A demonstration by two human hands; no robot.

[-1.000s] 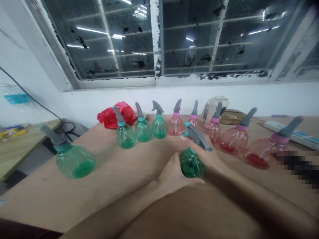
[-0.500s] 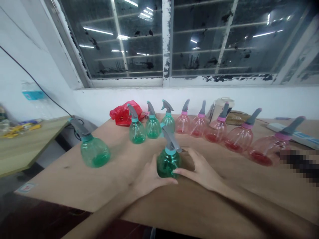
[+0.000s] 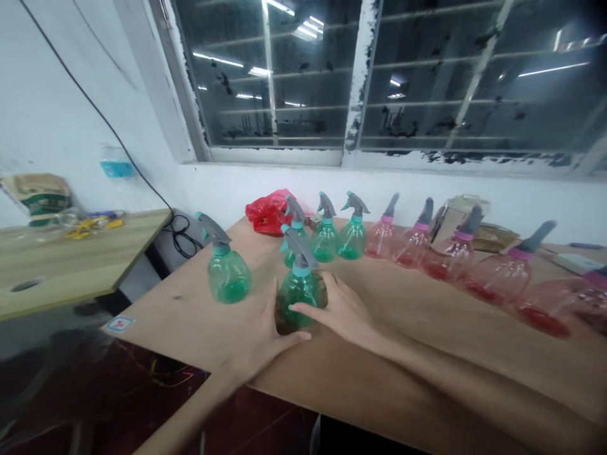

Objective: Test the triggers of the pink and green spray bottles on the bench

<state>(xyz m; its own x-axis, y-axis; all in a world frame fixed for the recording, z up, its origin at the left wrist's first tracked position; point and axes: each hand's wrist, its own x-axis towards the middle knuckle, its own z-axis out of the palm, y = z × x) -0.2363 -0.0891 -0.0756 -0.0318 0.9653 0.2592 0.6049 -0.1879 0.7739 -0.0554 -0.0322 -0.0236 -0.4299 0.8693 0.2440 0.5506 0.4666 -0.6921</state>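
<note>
A green spray bottle (image 3: 300,292) with a grey trigger head and teal collar stands before me on the tabletop, green liquid inside. My left hand (image 3: 260,341) cups its lower left side, thumb stretched across in front of its base. My right hand (image 3: 342,311) grips it from the right, with the thumb on its front and fingers at the side and behind. Another green spray bottle (image 3: 229,273) stands to the left. Close behind the held one are more green bottles (image 3: 325,239), one partly hidden by it.
Several pink spray bottles (image 3: 497,275) with red liquid continue the row to the right. A red plastic bag (image 3: 269,213) and a carton (image 3: 458,212) lie along the wall under the window. A second table (image 3: 90,259) stands left, a black cable (image 3: 183,237) hanging beside it.
The held bottle and both hands have moved left across the table, nearer the lone green bottle. It now overlaps the leftmost bottle of the row. My view has turned left.
</note>
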